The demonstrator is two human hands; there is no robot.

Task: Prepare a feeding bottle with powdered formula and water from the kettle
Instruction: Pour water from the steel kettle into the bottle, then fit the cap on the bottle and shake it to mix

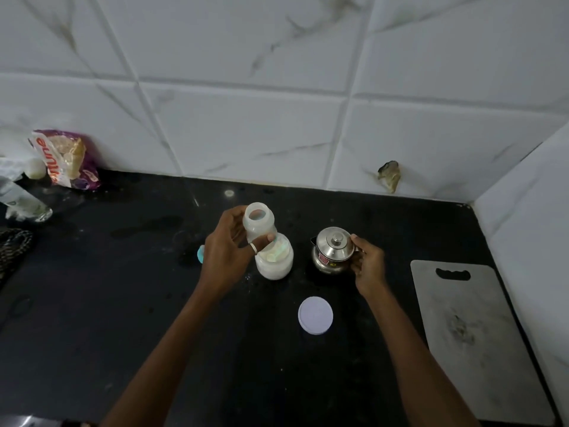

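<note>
My left hand holds a translucent feeding bottle with its mouth open, tilted above the black counter. Just behind and below the bottle stands an open jar of white formula powder with a scoop inside. A small steel kettle with its lid on sits to the right of the jar. My right hand grips the kettle's handle side. The jar's round white lid lies flat on the counter in front. A bit of light blue bottle cap peeks out left of my left hand.
A grey cutting board lies at the right along the tiled side wall. At the far left stand a purple snack packet, a clear plastic bottle and a dark patterned cloth. White marble-pattern tiles back the counter.
</note>
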